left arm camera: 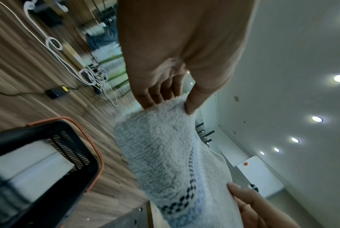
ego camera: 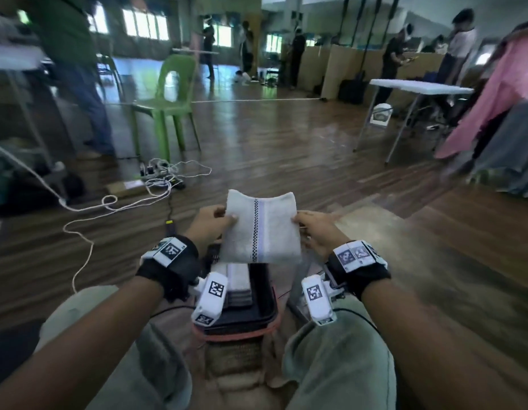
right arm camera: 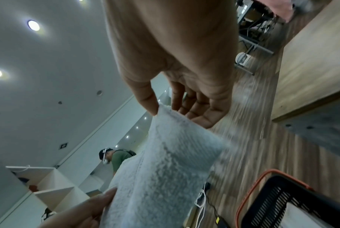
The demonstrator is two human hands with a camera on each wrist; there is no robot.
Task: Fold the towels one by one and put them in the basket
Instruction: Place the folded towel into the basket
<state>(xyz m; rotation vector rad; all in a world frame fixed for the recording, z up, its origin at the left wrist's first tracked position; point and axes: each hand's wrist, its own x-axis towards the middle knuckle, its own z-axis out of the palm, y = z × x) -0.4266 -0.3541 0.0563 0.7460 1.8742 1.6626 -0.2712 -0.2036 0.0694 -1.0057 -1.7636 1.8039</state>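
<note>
Folded white towel (ego camera: 261,229) with a checkered stripe, held up flat in the air just above the black basket (ego camera: 265,294). Left hand (ego camera: 208,224) pinching its left edge, thumb on top, fingers beneath; right hand (ego camera: 317,232) pinching the right edge likewise. More folded towels (ego camera: 237,279) already stacked in the basket, down between the knees on the wooden floor (ego camera: 286,161).

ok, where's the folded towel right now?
In the head view the folded towel sits centre frame, held in the air between the left hand and right hand, just above the black basket between the person's knees.
</note>
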